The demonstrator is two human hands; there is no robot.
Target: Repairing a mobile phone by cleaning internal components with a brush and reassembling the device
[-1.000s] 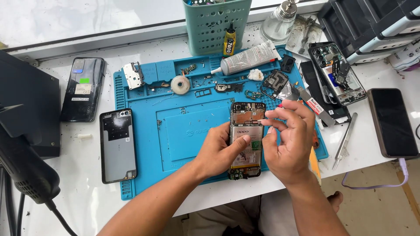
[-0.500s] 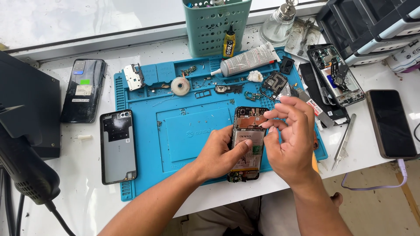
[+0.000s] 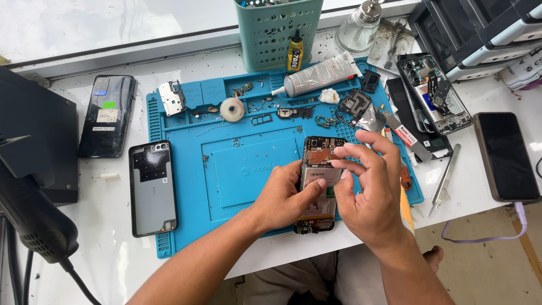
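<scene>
The left hand (image 3: 285,197) clasps one opened phone (image 3: 319,169) from its left edge, thumb pressed across the exposed battery, while the right hand (image 3: 370,189) steadies the right edge, its thumb and forefinger pinched over the phone's upper part; whether they hold anything is too small to tell. The phone lies upright at the middle of one blue work mat (image 3: 237,169). At nine o'clock from it lies one grey back cover (image 3: 152,189); at ten o'clock, one dark phone (image 3: 107,116). At twelve o'clock rests one glue tube (image 3: 319,76) below one green basket (image 3: 276,31). At two o'clock sits a second gutted phone (image 3: 433,93); at three o'clock, one pair of tweezers (image 3: 445,179) and one black-screened phone (image 3: 505,155).
</scene>
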